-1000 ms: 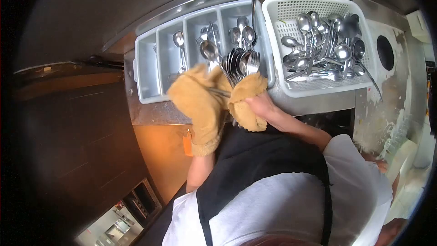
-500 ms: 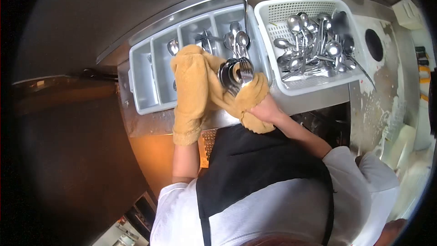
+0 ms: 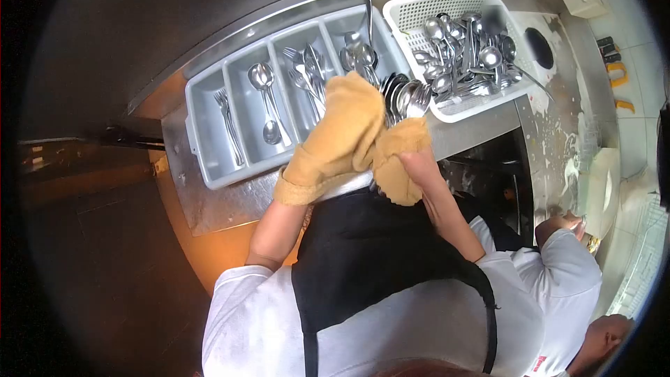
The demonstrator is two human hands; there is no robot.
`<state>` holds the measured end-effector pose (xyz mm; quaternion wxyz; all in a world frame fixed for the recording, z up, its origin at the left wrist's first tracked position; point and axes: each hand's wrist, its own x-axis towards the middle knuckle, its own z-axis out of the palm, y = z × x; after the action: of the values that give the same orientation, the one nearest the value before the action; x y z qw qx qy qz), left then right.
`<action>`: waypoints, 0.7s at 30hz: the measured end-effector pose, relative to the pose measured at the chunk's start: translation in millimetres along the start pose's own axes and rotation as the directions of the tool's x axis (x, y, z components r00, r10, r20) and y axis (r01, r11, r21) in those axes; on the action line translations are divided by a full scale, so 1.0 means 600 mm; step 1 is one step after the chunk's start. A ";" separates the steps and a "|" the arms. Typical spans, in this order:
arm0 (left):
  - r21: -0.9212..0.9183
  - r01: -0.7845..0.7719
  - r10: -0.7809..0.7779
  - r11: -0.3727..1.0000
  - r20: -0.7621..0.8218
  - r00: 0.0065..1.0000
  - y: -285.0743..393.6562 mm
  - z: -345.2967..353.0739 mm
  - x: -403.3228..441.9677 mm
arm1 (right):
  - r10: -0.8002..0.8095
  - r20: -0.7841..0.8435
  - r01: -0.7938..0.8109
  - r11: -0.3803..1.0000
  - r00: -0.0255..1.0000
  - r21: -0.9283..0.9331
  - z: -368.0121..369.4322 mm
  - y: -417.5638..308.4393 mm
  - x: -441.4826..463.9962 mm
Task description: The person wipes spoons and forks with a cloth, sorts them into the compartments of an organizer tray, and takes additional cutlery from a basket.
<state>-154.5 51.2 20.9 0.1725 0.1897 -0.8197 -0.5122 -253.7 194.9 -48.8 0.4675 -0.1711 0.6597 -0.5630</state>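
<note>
A tan towel (image 3: 307,171) covers my left hand (image 3: 349,115) like a mitt, hiding its fingers. Beside it, my right hand (image 3: 417,166) is closed around the towel's other end and a bundle of spoons (image 3: 410,100), whose bowls stick out at the top. The handles are hidden in the cloth. Both hands are over the front of a grey cutlery tray (image 3: 202,145). Its compartments hold forks (image 3: 229,126), spoons (image 3: 262,78), a mix of forks and knives (image 3: 307,73), and more spoons (image 3: 359,54) at the right.
Right of the tray stands a white perforated basket (image 3: 450,113) heaped with loose spoons and other cutlery (image 3: 464,56). The steel counter (image 3: 551,119) has a round dark hole (image 3: 539,49). A co-worker's arm (image 3: 558,230) reaches in at the lower right.
Both hands and the towel have moved right, with the bundle now nearer the basket. Spoon bowls show where fork tines showed before. More of the tray is uncovered, and the co-worker's arm has appeared.
</note>
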 end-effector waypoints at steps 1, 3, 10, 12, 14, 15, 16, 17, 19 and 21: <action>-0.129 0.019 -0.021 0.991 -0.014 1.000 -0.014 0.006 0.002 | 0.008 0.011 -0.008 0.999 1.000 -0.031 0.003 0.007 -0.009; -0.285 0.034 -0.052 0.958 -0.057 0.997 -0.028 0.013 -0.003 | 0.064 0.032 -0.063 0.997 0.997 -0.043 0.006 -0.002 -0.021; 0.549 -0.252 0.404 0.797 -0.173 0.898 -0.046 -0.012 -0.004 | 0.091 0.079 -0.088 0.995 0.993 -0.043 0.006 0.016 -0.036; 0.530 -0.200 0.388 0.824 -0.270 0.881 -0.053 -0.007 -0.009 | 0.065 0.086 -0.062 0.998 0.994 -0.031 0.009 0.030 -0.034; 0.393 -0.117 0.278 0.912 -0.382 0.881 -0.058 0.001 -0.022 | 0.046 0.043 -0.046 0.999 0.998 -0.009 0.018 0.036 -0.037; 0.312 -0.095 0.230 0.945 -0.431 0.873 -0.055 0.004 -0.026 | 0.038 -0.005 -0.038 0.999 0.999 0.004 0.028 0.034 -0.040; 0.217 -0.103 0.196 0.971 -0.469 0.861 -0.041 0.005 -0.027 | 0.033 -0.055 -0.032 0.999 0.998 0.018 0.033 0.034 -0.044; 0.190 -0.129 0.205 0.973 -0.467 0.860 -0.042 0.003 -0.027 | 0.031 -0.071 -0.029 0.999 0.997 0.036 0.032 0.036 -0.043; 0.205 -0.198 0.269 0.959 -0.420 0.867 -0.060 -0.008 -0.026 | 0.025 -0.098 -0.018 0.997 0.995 0.073 0.032 0.041 -0.033; 0.244 -0.208 0.295 0.947 -0.408 0.864 -0.053 -0.021 -0.028 | 0.098 -0.085 -0.085 0.986 0.992 0.145 0.029 0.030 -0.037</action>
<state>-129.5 36.7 -4.0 0.3990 0.2070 -0.8228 -0.3478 -223.0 206.7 -54.4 0.4731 -0.0811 0.6462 -0.5932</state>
